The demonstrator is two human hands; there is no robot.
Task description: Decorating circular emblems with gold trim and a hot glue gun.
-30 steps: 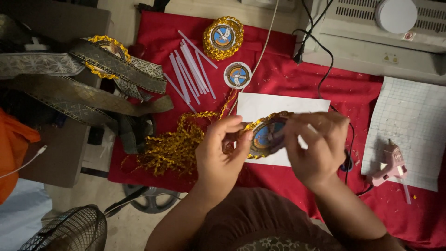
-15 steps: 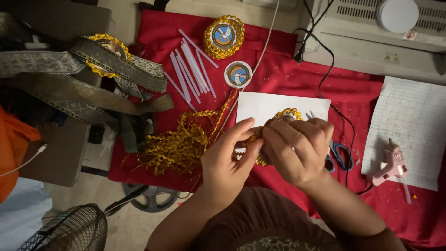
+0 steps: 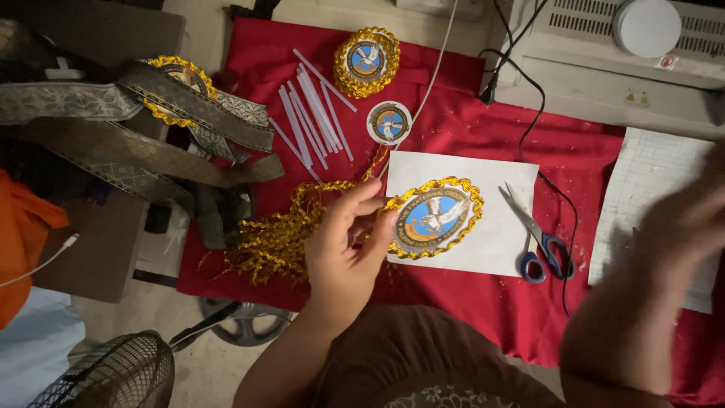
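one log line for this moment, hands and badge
left hand: holds badge by its edge | right hand: blurred, off to the right, empty | scissors: on paper

A red cloth (image 3: pixel 468 136) covers the floor, carrying a white paper sheet (image 3: pixel 491 242) with blue-handled scissors (image 3: pixel 532 238) lying across its right edge. Above it lie a bundle of white sticks (image 3: pixel 310 113), a small round badge (image 3: pixel 390 122) and a gold-trimmed badge (image 3: pixel 367 62). Loose gold trim (image 3: pixel 276 238) sprawls at left.
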